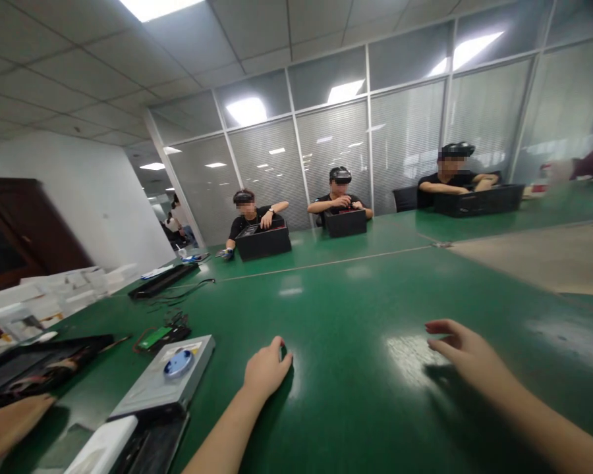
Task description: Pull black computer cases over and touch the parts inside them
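My left hand [269, 368] rests on the green tabletop [346, 408], thumb and forefinger apart, with nothing seen in it; its other fingers are partly hidden. Over the table to the right, my right hand [459, 345] hovers above its shadow, fingers loosely bent and apart, holding nothing. Left of my left hand lies a flat silver metal case [148, 388], like a disc drive, with a round blue piece [178, 363] on top. Nearer me are a white box-like object [103, 447] and a black plastic part [161, 438].
Behind the silver case lies a green circuit board [155, 338] with wires. A black tray [44, 368] and another person's hand [17, 428] are at left. Across the table, three people work at black cases [264, 243]. A beige sheet [543, 253] covers the far right.
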Demonstrator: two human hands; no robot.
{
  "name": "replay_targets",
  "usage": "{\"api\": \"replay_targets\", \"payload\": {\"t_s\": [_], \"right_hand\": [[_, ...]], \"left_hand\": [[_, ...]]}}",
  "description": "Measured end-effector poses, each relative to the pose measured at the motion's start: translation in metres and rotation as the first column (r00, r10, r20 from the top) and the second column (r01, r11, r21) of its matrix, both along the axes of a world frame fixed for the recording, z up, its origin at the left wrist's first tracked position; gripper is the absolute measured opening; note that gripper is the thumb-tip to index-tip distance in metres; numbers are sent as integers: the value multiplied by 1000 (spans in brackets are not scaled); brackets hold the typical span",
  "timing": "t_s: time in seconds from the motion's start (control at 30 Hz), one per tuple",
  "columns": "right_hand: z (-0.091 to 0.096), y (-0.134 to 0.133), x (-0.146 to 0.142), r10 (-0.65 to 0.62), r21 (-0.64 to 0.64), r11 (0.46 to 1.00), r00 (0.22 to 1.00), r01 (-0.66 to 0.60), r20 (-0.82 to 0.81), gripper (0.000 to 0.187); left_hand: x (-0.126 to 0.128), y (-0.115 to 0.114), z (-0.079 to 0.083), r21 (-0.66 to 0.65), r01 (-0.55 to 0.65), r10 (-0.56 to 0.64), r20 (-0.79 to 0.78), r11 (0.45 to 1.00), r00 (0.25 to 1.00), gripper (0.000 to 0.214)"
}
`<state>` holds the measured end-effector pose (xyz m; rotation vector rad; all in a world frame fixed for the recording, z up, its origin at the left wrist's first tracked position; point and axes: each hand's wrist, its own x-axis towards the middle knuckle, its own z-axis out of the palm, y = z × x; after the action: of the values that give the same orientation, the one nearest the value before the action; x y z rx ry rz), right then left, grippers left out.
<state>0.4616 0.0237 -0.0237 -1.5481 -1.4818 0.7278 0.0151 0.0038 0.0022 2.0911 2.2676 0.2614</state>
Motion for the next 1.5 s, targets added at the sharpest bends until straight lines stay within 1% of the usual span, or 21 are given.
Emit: {"api": "replay_targets", "payload": {"t_s": [0.13, 0.2, 0.3, 0.37, 0.5, 0.63, 0.73, 1.0, 1.23, 1.37, 1.5], "right_hand": [[1, 1, 3, 11, 9, 1000, 1000, -12, 28, 42], [-1, 2, 5, 15, 19, 1000, 1000, -15, 2, 39], [-2, 3, 5, 19, -1, 1000, 999, -19, -28, 37], [-2, 2, 4, 23, -19, 1000, 999, -23, -30, 37], [2, -1, 2, 32, -16, 999, 999, -32, -33, 36], [6, -3, 2, 24, -13, 1000, 999, -25, -29, 34], [5, -2, 1, 20, -16, 1000, 1000, -20, -22, 33], [-1, 5, -14, 61, 5, 998, 998, -61, 24, 32], [6, -1, -26, 53, 46, 997, 992, -59, 118, 29], [10, -2, -30, 42, 100, 993, 984, -60, 172, 28], [16, -6, -38, 28, 169, 983, 972, -69, 233, 26]], "left_hand": [[-2, 2, 2, -15, 13, -12, 33, 1000, 999, 46], [-3, 4, 2, -29, 17, -15, 37, 999, 999, 45], [-3, 4, 2, -28, 22, -21, 45, 999, 999, 46], [-3, 5, 1, -18, 26, -25, 61, 1000, 998, 48], [-5, 8, 0, -29, 50, -47, 74, 998, 996, 42], [-6, 10, 1, -19, 36, -35, 84, 999, 996, 45], [-6, 10, 2, -28, 44, -41, 103, 999, 994, 44], [-10, 16, 2, -36, 53, -47, 161, 998, 986, 46], [-10, 15, 6, -68, 71, -60, 154, 995, 986, 49], [-15, 20, 1, -72, 79, -64, 189, 994, 980, 52], [-25, 32, -10, -72, 110, -92, 226, 991, 970, 59]]}}
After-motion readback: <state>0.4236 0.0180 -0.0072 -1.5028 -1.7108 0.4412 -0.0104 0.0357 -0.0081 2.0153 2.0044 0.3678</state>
